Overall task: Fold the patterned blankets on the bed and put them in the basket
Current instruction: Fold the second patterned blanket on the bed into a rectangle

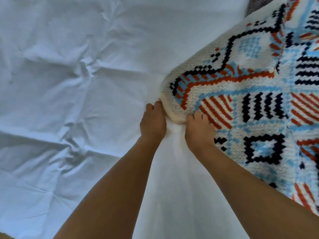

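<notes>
- Here, a knitted blanket (pixel 250 94) with orange, pale blue and navy blocks lies spread on the white sheet (pixel 69 83) of the bed; no basket is in view.
- Corner: one blanket corner points toward the person, and both hands meet at it.
- Left hand (pixel 152 121): at the corner's tip, on its bare-sheet side; fingers curled down against the cream edge. Whether they pinch the knit or only press it cannot be told.
- Right hand (pixel 200 130): just beside the left, its fingers lying over the patterned face, bent, apparently gathering the edge; the grip itself is hidden.
- Key relation: the blanket's bulk runs away from the corner, up and to the right of the fingers. The hands are about equally near the corner; the left is at the very tip.
- Judgement: the corner is probably being taken up for a first fold, to be carried across the bulk.
</notes>
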